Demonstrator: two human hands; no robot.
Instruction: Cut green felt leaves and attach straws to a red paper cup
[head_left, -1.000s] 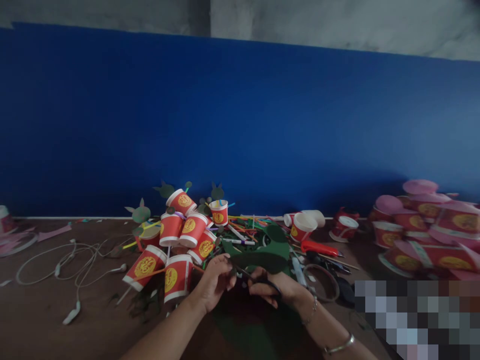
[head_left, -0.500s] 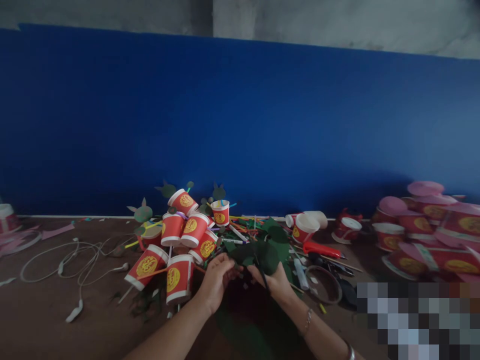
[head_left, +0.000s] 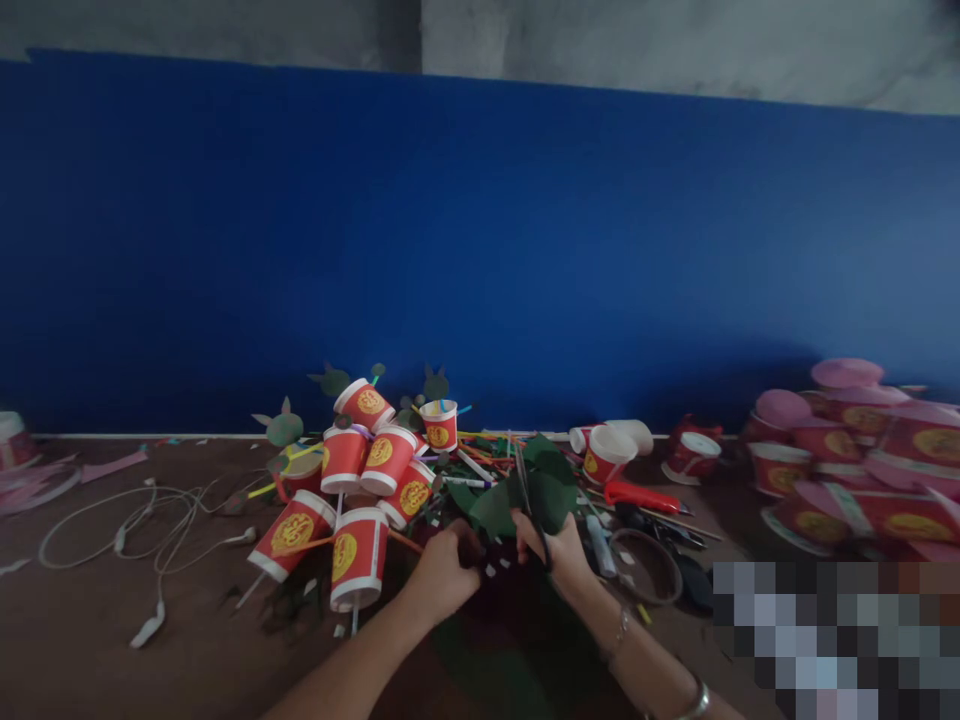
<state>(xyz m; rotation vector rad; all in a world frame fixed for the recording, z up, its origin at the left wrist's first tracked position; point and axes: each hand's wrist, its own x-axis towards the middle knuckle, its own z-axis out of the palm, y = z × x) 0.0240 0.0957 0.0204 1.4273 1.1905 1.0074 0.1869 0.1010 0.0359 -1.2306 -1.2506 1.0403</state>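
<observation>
Blue panel (head_left: 480,250): fills most of the view, upright along the back of the bench (head_left: 90,620).
Bench: brown-topped, cluttered along its far side.
Concrete wall (head_left: 525,40): grey, showing above the panel.
Pink-trimmed cup pile (head_left: 885,435): at the far right, slightly blurred.
Red paper cups (head_left: 388,460): heaped left of centre, bearing yellow emblems, several tipped over; rabbit-eared paper heads (head_left: 285,430) show among them.
White earphones (head_left: 148,625): cable looped on the bench at left.
Green paper (head_left: 553,485): mid-bench, just beyond the right hand (head_left: 553,548) and partly behind the scissors (head_left: 523,480).
Right hand: gripping the scissors by their dark handles.
Left hand (head_left: 448,575): beside the cup heap, apart from the right, fingers curled in; I cannot tell whether they pinch anything.
Scissors: blades pointing away from the person, over the green paper; whether they touch it is unclear.
Red tool (head_left: 643,497): lying right of the paper.
Dark ring (head_left: 675,575): flat on the bench, nearer the person than the red tool.
Marker (head_left: 471,482): white, left of the scissors.
Paper scraps (head_left: 491,570): small and pale, between the hands.
</observation>
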